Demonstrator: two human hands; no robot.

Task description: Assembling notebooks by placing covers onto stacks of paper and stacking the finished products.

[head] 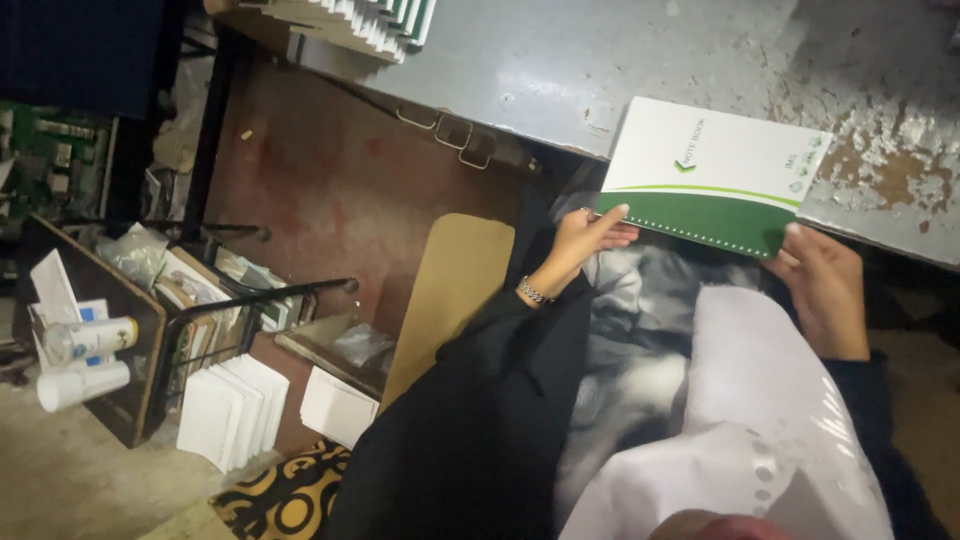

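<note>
A white and green notebook cover (712,170) with a row of punched holes along its near edge lies on the grey worktable (560,70), overhanging the edge. My left hand (585,236) pinches its near left corner. My right hand (822,285) grips its near right corner. Both arms are in black sleeves, and a bracelet sits on my left wrist. A clear punched plastic sheet (760,420) rests on my lap below.
A stack of green-edged notebooks (365,25) sits at the table's far left. On the floor to the left are white paper stacks (235,408), a metal rack with booklets (215,300), a low wooden stand with paper cups (85,385), and a brown board (450,290).
</note>
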